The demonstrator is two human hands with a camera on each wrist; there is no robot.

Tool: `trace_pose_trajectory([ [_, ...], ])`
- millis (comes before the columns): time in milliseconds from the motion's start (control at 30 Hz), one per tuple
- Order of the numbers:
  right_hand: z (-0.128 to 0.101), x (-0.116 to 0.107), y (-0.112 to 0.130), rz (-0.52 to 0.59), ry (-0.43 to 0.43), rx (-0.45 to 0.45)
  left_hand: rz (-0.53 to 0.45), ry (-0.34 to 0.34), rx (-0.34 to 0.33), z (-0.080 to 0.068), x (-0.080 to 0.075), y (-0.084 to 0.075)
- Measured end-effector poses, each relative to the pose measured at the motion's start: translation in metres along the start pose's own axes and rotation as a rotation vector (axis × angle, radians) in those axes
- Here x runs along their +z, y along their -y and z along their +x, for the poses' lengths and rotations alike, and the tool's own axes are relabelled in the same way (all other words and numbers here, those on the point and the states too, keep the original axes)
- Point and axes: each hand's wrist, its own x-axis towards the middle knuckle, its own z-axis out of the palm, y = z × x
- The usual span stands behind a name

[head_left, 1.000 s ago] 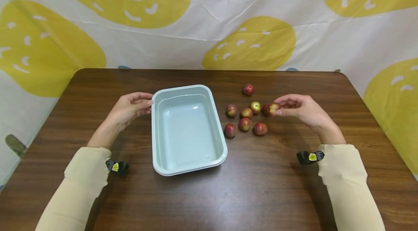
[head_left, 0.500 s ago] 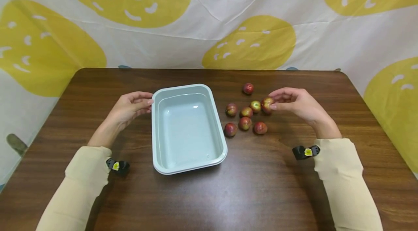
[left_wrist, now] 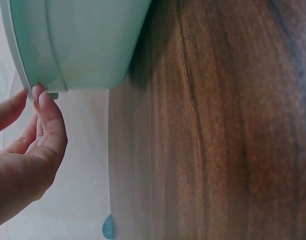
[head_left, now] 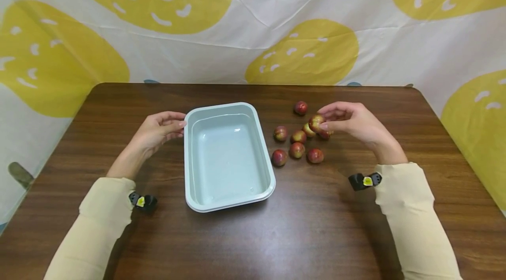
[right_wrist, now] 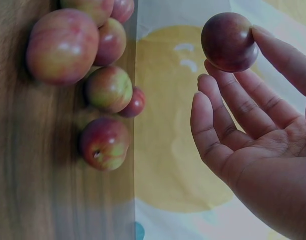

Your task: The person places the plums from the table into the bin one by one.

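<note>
A pale blue-green plastic basin [head_left: 229,161] stands on the table, its bare inner floor showing. At its far left corner my left hand [head_left: 160,130] pinches the rim between thumb and fingers; the left wrist view shows this grip on the basin's edge [left_wrist: 88,40] from the side. To the right of the basin, my right hand [head_left: 352,124] holds a red and yellow plum [head_left: 316,123] by thumb and fingertips. In the right wrist view that plum [right_wrist: 229,42] is raised off the table. Beneath the hand, another plum [head_left: 326,134] is partly hidden.
Several more plums lie loosely grouped right of the basin, among them a front-left plum [head_left: 279,157], a front-right plum [head_left: 315,155] and a dark red plum [head_left: 301,107] farther back. The brown wooden table [head_left: 253,245] ends at a patterned cloth [head_left: 308,3].
My right hand has lifted the plum from the right of the group and carried it leftward and up, uncovering another plum below. The left hand has stayed at the basin's rim.
</note>
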Motion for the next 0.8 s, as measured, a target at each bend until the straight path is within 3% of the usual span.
trace_pose_trajectory([
  [233, 0.006, 0.004, 0.008, -0.037, 0.014, -0.005, -0.010, 0.002, 0.000, 0.000, 0.000, 0.001],
  [533, 0.015, 0.012, 0.018, 0.015, 0.048, -0.052, -0.006, 0.003, 0.004, 0.000, 0.000, 0.001],
  [800, 0.024, 0.021, 0.033, -0.005, 0.068, -0.120, -0.004, 0.000, 0.006, 0.001, 0.000, 0.001],
])
